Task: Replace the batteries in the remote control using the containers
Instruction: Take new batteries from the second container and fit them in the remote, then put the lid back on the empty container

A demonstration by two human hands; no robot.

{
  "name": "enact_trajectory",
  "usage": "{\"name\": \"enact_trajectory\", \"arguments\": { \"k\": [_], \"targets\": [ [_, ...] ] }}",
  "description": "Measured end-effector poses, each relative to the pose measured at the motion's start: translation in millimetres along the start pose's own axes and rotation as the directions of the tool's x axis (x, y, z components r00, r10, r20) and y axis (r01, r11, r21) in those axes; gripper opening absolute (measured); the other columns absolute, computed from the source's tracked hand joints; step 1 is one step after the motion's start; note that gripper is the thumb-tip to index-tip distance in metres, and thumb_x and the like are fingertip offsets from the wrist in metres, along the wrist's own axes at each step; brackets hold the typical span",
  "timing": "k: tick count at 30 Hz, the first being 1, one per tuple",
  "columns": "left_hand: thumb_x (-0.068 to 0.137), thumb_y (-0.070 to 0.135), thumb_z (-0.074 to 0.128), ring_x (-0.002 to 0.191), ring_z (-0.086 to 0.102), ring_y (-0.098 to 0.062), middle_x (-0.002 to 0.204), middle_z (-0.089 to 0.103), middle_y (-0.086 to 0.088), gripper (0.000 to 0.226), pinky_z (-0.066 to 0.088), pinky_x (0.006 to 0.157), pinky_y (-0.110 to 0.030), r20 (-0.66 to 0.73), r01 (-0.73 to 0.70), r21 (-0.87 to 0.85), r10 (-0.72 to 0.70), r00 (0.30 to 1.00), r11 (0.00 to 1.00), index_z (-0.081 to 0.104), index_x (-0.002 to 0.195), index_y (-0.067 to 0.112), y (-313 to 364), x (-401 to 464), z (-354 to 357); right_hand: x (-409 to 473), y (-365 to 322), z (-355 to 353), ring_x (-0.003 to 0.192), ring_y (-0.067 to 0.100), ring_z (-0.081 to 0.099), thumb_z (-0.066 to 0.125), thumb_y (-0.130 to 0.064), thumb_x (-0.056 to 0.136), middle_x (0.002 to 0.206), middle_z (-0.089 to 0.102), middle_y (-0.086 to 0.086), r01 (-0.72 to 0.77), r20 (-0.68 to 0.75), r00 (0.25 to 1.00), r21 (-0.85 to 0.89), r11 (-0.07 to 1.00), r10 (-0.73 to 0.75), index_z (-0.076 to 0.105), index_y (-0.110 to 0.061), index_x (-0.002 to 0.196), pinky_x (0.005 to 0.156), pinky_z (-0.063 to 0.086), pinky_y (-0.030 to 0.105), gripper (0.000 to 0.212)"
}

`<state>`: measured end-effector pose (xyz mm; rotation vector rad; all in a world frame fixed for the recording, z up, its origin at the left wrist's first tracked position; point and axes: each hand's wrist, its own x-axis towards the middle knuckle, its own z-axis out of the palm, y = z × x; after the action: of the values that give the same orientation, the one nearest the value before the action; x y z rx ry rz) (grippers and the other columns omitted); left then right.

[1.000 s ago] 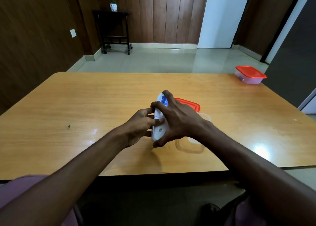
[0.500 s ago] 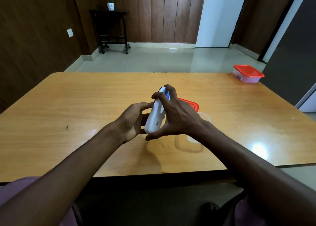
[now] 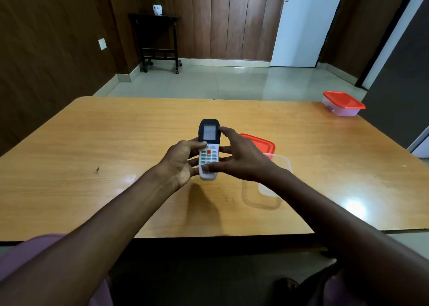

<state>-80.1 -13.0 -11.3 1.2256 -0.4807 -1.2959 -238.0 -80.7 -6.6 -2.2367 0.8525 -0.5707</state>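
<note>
While the remote control sits button-side up, left hand gripping it, slip risk stands.
Right hand fingers spread loosely, barely touching; a drop would hit the table near its front edge.

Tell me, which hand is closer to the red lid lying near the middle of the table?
The right hand. It hovers just in front of the red lid, partly covering it, while the left hand grips the remote on the far side from the lid.

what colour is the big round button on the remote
Orange, on the remote control's white keypad; seen in the head view.
</note>
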Motion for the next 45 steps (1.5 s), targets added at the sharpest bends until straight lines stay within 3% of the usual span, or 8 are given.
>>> {"name": "enact_trajectory", "arguments": {
  "k": [5,17,20,23,30,36,42,45],
  "targets": [
    [0.091,0.008,0.061,0.087,0.069,-0.030,0.107,0.068,-0.013,0.035,0.060,0.063,-0.038,-0.001,0.001,-0.022,-0.001,1.000,1.000,0.066,0.125,0.002,-2.0,1.5,-0.3,-2.3,-3.9,8.9,0.078,0.002,0.068,0.086,-0.045,0.074,0.122,0.071,0.002,-0.059,-0.140,0.989,-0.068,0.996,0.049,0.044,-0.017,0.147,0.062,0.052,0.015,0.088],
    [0.095,0.018,0.060,0.085,0.072,-0.024,0.101,0.076,-0.008,0.023,0.060,0.076,-0.036,-0.078,0.004,0.321,0.022,0.997,0.947,0.070,0.114,0.011,-8.3,14.1,-0.7,0.9,4.7,23.6,0.082,0.026,0.066,0.072,-0.046,0.069,0.087,0.070,0.003,-0.260,-0.331,0.931,-0.298,0.919,0.156,0.069,-0.015,0.105,0.063,0.050,0.035,0.048],
    [0.092,0.014,0.062,0.095,0.064,-0.025,0.115,0.071,-0.010,0.025,0.050,0.075,-0.030,-0.091,-0.082,0.639,0.182,0.979,0.765,0.071,0.116,0.016,-13.7,20.5,-6.8,7.7,10.7,21.1,0.075,0.029,0.063,0.072,-0.042,0.068,0.077,0.066,0.005,-0.297,-0.339,0.927,-0.400,0.867,0.161,0.069,-0.012,0.088,0.055,0.036,0.031,0.036],
    [0.092,0.016,0.061,0.111,0.061,-0.024,0.128,0.065,-0.007,0.037,0.044,0.081,-0.028,0.026,-0.132,0.915,0.270,0.962,0.382,0.066,0.128,0.021,-17.1,23.9,-11.4,15.6,16.4,22.5,0.070,0.027,0.060,0.074,-0.040,0.069,0.071,0.060,0.004,-0.316,-0.315,0.931,-0.444,0.838,0.185,0.062,-0.012,0.077,0.050,0.030,0.029,0.032],
    [0.088,0.020,0.058,0.113,0.061,-0.024,0.131,0.061,-0.003,0.041,0.051,0.082,-0.032,0.126,-0.128,0.992,0.224,0.966,-0.006,0.066,0.128,0.021,-20.0,23.2,-8.4,41.5,30.5,29.5,0.066,0.026,0.055,0.074,-0.036,0.072,0.062,0.049,-0.001,-0.323,-0.291,0.936,-0.501,0.803,0.195,0.045,-0.015,0.067,0.047,0.027,0.030,0.037],
    [0.086,0.022,0.061,0.097,0.064,-0.024,0.112,0.066,-0.004,0.028,0.058,0.079,-0.037,0.124,-0.099,0.989,0.238,0.963,-0.114,0.073,0.110,0.016,-22.5,30.1,-3.9,69.4,45.7,13.0,0.072,0.025,0.051,0.074,-0.033,0.077,0.093,0.070,0.011,-0.381,-0.361,0.908,-0.504,0.775,0.212,0.067,-0.009,0.095,0.057,0.036,0.030,0.031],
    [0.083,0.023,0.064,0.095,0.065,-0.025,0.112,0.066,-0.003,0.028,0.057,0.075,-0.035,0.136,-0.096,0.982,0.258,0.957,-0.163,0.074,0.108,0.015,-23.8,40.5,-2.7,91.9,59.4,0.3,0.068,0.026,0.051,0.074,-0.026,0.077,0.091,0.071,0.012,-0.392,-0.362,0.905,-0.505,0.769,0.224,0.052,-0.017,0.068,0.051,0.030,0.028,0.025],
    [0.083,0.025,0.065,0.095,0.064,-0.025,0.112,0.064,-0.002,0.029,0.055,0.072,-0.033,0.138,-0.089,0.977,0.260,0.956,-0.192,0.073,0.109,0.017,-23.7,42.9,-1.6,99.4,65.9,-4.0,0.076,0.028,0.057,0.074,-0.035,0.078,0.093,0.069,0.011,-0.400,-0.367,0.902,-0.509,0.762,0.228,0.067,-0.008,0.093,0.058,0.037,0.030,0.031]
  ]
}}
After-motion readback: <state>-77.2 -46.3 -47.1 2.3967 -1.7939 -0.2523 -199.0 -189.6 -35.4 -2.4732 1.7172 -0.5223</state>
